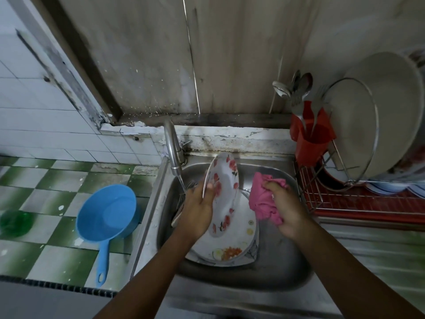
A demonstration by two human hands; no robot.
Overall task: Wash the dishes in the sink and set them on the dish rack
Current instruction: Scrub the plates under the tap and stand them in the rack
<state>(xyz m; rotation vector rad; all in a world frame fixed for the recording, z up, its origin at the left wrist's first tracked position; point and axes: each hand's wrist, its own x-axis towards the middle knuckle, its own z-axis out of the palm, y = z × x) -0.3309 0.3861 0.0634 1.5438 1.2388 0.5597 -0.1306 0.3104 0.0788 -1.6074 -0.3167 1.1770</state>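
A floral plate (222,192) is held nearly on edge over the sink (282,256) by the left hand (197,210), whose fingers are clamped on the plate's left rim, the thumb lying on its patterned face. A bunched pink cloth (264,199) is gripped in the right hand (284,208), the fingers closed around it; the cloth is seen just beside the plate's right edge, and contact cannot be confirmed. Water is delivered from the tap (173,148) in a thin stream falling just left of the plate. Beneath the raised plate, a stack of further plates (232,247) is shown lying flat in the basin, with food residue on the uppermost, and cutlery is partly visible behind the left hand. The dish rack (322,192), at the right of the sink, already bears large pale dishes and a red cutlery holder (310,139). The step in hand is judged to be the scrubbing of the first plate, the task being at an early stage. The next move would call for the cloth to be pressed against the plate's face and swept across it, the plate then to be rinsed under the stream.
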